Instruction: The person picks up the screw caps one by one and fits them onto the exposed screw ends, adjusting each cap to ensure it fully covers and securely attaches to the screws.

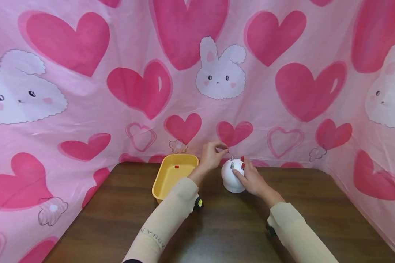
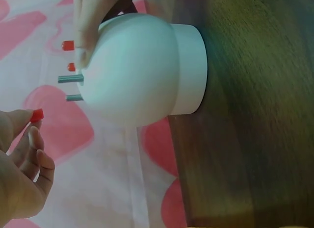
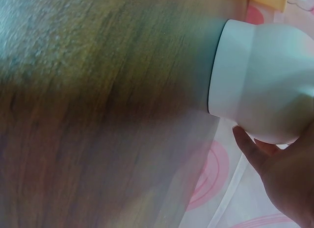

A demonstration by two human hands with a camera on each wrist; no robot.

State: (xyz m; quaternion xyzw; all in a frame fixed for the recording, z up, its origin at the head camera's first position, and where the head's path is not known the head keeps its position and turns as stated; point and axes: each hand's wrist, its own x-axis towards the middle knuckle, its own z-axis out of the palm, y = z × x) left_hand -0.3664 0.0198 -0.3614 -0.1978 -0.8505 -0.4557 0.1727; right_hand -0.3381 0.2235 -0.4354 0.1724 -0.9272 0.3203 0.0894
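Observation:
A white ball-shaped stand (image 1: 231, 181) with a short round base sits on the table near its far edge. From its top rise two bare metal studs (image 2: 71, 78) and two studs covered by red caps (image 2: 67, 45). My right hand (image 1: 255, 180) grips the ball from the right, thumb near the studs; in the right wrist view its fingers (image 3: 250, 147) curve around the side. Left of the ball and a little above its top, my left hand (image 1: 212, 156) pinches a small red cap (image 2: 37, 115) between thumb and finger, apart from the studs.
A yellow tray (image 1: 155, 184) stands left of the ball, with one red cap (image 1: 176, 167) lying in it. Behind the dark wooden table (image 1: 237, 226) hangs a pink cloth (image 1: 260, 109) printed with hearts and rabbits. My left forearm passes close to the tray's right side.

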